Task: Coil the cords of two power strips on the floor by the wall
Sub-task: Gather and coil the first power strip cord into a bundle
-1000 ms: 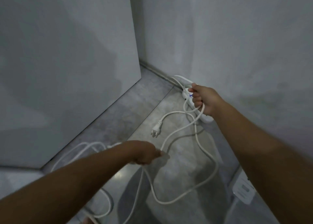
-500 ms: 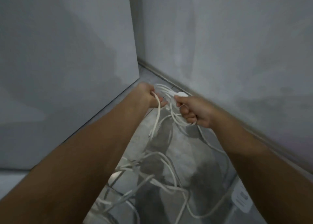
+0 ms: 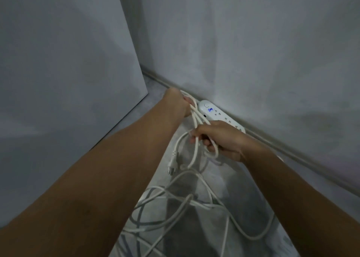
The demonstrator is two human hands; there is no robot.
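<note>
Wall [image 3: 253, 52]: grey and bare; it meets the floor at a low skirting line, and the work goes on at its foot.
Floor [image 3: 229, 180]: grey and smooth; it carries the strip and all the cord.
Loose cord [image 3: 159, 222]: many white strands lie crossed under the two forearms, not coiled. I cannot tell which strip each strand belongs to.
Power strip [image 3: 216, 113]: white, flat along the wall foot, with a small blue light. Its near end is hidden behind the right grip.
Left grip [image 3: 178, 103]: fingers curled round several strands, just beside the far end of the strip.
Right grip [image 3: 222, 140]: fingers curled round a few gathered loops, in front of the strip. The strands run taut between the two grips.
Plug [image 3: 172, 164]: hangs free below the loops, between the forearms.
Progress: early, I think. Only a few loops of one cord are gathered and most of the length is left. A second strip is not clearly seen.
</note>
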